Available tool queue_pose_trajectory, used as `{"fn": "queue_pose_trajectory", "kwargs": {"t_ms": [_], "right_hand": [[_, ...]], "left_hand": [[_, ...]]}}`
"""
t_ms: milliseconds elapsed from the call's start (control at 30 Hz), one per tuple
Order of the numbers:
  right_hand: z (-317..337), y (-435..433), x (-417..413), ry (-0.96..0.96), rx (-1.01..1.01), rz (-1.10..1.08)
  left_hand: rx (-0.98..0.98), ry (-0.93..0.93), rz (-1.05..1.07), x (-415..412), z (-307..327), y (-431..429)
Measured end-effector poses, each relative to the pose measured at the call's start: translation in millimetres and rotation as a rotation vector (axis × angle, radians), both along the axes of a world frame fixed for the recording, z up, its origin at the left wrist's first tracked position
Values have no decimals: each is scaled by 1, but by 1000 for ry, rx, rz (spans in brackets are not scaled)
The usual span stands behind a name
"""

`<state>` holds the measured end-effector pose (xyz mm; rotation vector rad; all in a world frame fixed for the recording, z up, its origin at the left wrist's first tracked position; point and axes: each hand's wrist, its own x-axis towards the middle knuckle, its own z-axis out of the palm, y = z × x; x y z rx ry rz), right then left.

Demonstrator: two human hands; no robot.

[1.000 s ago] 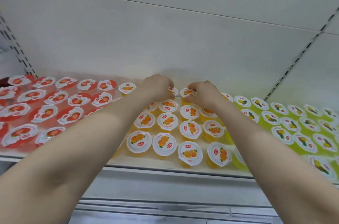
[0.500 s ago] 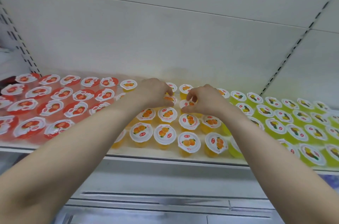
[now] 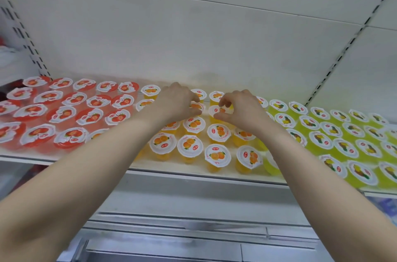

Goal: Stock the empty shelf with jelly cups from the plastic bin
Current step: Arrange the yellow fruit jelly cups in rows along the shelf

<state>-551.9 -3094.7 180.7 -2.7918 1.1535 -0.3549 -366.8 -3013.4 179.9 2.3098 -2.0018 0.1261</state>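
The white shelf (image 3: 189,172) carries rows of sealed jelly cups: red strawberry cups (image 3: 64,111) on the left, orange cups (image 3: 218,155) in the middle, green pineapple cups (image 3: 322,140) on the right. Both arms reach over the orange rows toward the back. My left hand (image 3: 177,100) curls its fingers and thumb round an orange cup (image 3: 196,106) in the second row from the back. My right hand (image 3: 241,109) pinches the rim of the neighbouring orange cup (image 3: 215,110) between thumb and fingers. Both cups stand on the shelf. The plastic bin is out of view.
The shelf's white back panel (image 3: 193,42) rises right behind the last row. Slotted uprights stand at the far left (image 3: 32,47) and right (image 3: 335,62). A lower grey shelf front (image 3: 193,225) lies below. Cups crowd close on every side of both hands.
Both hands drew back a little from the back row to the cups one row nearer and closed on them. The view shifted slightly.
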Motion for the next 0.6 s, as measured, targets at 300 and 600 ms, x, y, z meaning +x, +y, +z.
{"fn": "queue_pose_trajectory", "kwargs": {"t_ms": [300,600], "right_hand": [[12,28,-17,173,137,114],[5,29,-18,153,93,69]], "left_hand": [[76,-54,48,-30,1,31],[89,-42,75,-38,3,36]]}}
